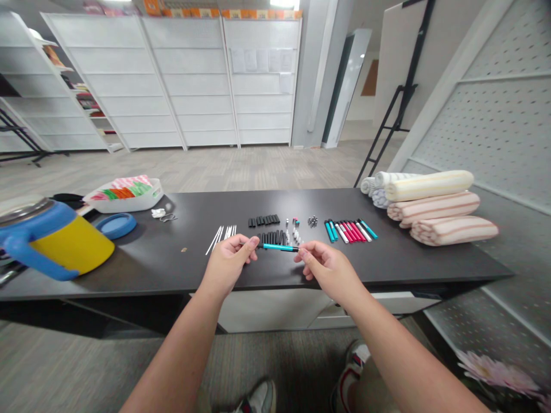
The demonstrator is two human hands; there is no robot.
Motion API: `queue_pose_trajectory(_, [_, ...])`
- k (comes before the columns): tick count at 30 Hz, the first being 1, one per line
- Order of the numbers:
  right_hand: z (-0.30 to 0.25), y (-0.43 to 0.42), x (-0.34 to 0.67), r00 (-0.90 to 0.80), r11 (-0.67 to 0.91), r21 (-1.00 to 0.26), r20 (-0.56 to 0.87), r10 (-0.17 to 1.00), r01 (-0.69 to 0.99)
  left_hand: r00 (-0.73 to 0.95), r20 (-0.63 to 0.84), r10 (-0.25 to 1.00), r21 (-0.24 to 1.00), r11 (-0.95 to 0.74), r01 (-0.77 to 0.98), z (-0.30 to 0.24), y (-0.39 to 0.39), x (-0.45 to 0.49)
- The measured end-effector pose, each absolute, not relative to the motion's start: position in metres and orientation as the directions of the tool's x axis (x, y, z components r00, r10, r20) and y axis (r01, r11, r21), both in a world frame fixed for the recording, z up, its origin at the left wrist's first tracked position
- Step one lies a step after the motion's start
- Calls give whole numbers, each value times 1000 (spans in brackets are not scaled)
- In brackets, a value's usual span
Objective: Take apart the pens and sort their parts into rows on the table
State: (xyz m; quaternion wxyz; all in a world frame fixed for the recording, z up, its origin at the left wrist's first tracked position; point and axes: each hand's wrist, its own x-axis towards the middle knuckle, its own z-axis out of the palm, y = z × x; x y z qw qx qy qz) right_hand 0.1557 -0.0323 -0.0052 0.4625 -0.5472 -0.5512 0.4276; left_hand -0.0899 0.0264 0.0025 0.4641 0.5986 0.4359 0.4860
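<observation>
A turquoise pen (274, 247) with dark ends is held nearly level over the table (146, 261), at the centre of the clock. Its left end is pinched at 9 o'clock by the left hand (227, 256), with thumb and fingers brought together on it; its right end is clamped at 3 o'clock between the thumb and fingertips of the right hand (330, 265).

Thin white sticks (214, 240) are laid out between 9 and 10 o'clock, just beyond the left hand. Two rows of black pieces (269, 220) are set around 11 to 12 o'clock, and small white pieces (297, 236) near 2 o'clock. Small silvery parts (313, 221) are clustered between 1 and 2 o'clock. Turquoise, white and red barrels (349, 231) are lined up between 2 and 3 o'clock; farther out that way, rolled towels (433, 206) are stacked. A blue-and-yellow jug (92, 244) is placed at 9 o'clock.
</observation>
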Motion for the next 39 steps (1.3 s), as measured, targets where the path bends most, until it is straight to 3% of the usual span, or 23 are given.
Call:
queue_pose_trajectory(8, [-12,-29,157,60,48,-992,55,997,117,149,176,973,978,-190,82,4,26,-90])
queue_pose_trajectory(31, [-13,-32,160,128,136,-979,156,979,153,155,175,972,981,-186,56,4,26,-89])
queue_pose_trajectory(39, [-5,-31,159,44,59,-981,68,997,185,141,167,976,985,-172,22,3,27,-89])
